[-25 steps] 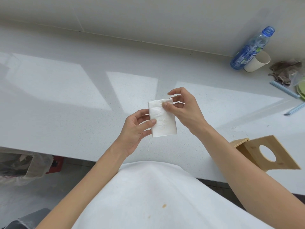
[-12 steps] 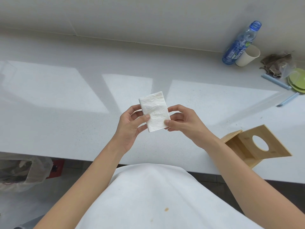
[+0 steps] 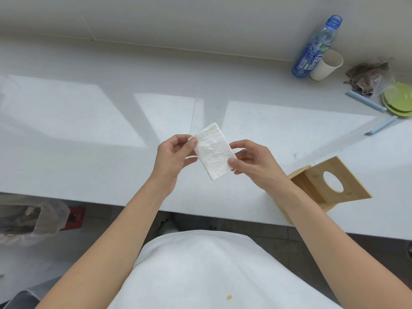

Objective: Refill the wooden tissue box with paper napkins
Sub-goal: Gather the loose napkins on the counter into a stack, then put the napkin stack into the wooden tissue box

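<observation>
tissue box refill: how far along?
Early. Done: the wooden tissue box lies tipped on the counter, open side showing; no napkins visible inside. In hand: left hand and right hand pinch one folded paper napkin above the counter. To do: load the napkins, then set the box upright.

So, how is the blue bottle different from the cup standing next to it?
The bottle is tall and narrow; the cup is short and wide. The bottle is clear blue plastic with a label; the cup is plain cream and opaque. Both stand side by side at the back of the counter, near the wall.
</observation>
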